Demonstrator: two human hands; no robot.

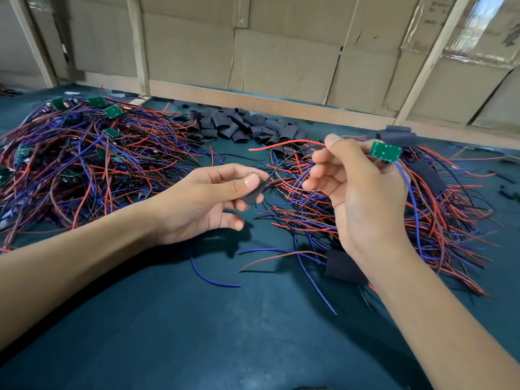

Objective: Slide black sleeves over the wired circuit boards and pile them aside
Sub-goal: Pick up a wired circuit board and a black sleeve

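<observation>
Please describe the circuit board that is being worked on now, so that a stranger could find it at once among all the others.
Start from the right hand, raised above the right-side wire pile. The green circuit board sticks out past its fingertips, with wires trailing from it. Unlike the boards in that pile, it is bare green and held in the air, not sleeved in black.

Green circuit board (385, 152), red, blue and black wires (304, 192), black sleeves (239, 126), teal table (225, 319).

— What's behind the bench?
— Flattened cardboard sheets (281, 52) behind pale wooden posts (138, 43).
— And underfoot?
— A dark teal mat (225, 333); daylight glints on plastic wrap (484, 32), far right.
</observation>
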